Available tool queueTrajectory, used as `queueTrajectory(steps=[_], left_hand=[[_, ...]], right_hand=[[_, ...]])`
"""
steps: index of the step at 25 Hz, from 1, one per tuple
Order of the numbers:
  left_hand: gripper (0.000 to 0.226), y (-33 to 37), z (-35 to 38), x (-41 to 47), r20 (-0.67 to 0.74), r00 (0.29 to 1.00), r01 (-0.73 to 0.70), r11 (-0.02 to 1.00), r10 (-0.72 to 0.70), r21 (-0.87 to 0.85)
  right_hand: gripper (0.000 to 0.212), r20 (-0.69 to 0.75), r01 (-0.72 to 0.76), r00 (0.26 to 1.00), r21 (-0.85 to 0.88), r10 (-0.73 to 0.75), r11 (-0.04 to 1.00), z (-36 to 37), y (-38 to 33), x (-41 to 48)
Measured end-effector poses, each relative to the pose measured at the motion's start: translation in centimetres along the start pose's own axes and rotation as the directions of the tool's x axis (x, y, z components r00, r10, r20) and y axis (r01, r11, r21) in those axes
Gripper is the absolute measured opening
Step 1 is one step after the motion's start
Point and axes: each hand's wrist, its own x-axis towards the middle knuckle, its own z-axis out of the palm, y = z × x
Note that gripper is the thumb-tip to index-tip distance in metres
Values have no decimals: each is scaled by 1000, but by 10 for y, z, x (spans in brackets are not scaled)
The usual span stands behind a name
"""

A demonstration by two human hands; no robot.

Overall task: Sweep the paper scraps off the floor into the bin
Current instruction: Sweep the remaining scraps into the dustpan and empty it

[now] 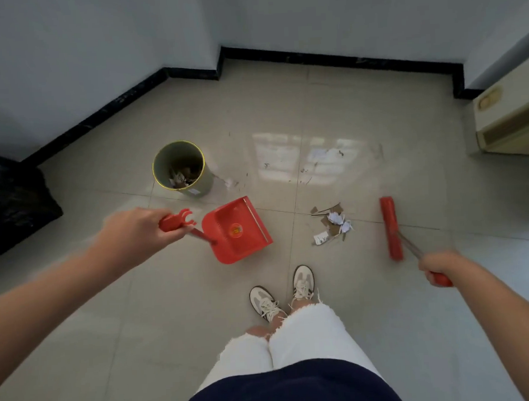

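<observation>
A small heap of white paper scraps and brown card bits point(332, 224) lies on the tiled floor ahead of my feet. My left hand point(136, 230) grips the red handle of a red dustpan point(237, 231), whose empty tray sits left of the heap, mouth toward it. My right hand point(438, 268) holds the red grip of a broom, its red head point(391, 228) resting on the floor right of the heap. A round grey bin point(180, 169) with a yellow rim stands upright beyond the dustpan, with some scraps inside. One stray scrap point(230, 182) lies beside the bin.
A black rubbish bag point(9, 204) slumps at the left wall. A cream cabinet point(513, 116) stands at the right. Black skirting point(335, 58) lines the white walls. My white shoes point(280, 294) stand just behind the heap. Dark smudges mark the glossy tiles point(316, 164).
</observation>
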Motion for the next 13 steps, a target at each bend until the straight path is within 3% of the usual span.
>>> queueTrajectory(steps=[4,9,13], left_hand=[[54,-18,0,28,11,983,-184,968,185,170],[54,-41,18,69,145,918,-395,885,369,247],[47,-79,39,101,209,846,-530,817,491,227]], right_hand=[[30,26,-42,999,155,38,987,26,-1,-1],[56,25,7,1000,92,-9,996,79,-42,-35],[47,84,57,995,43,-60,997,148,-95,-87]])
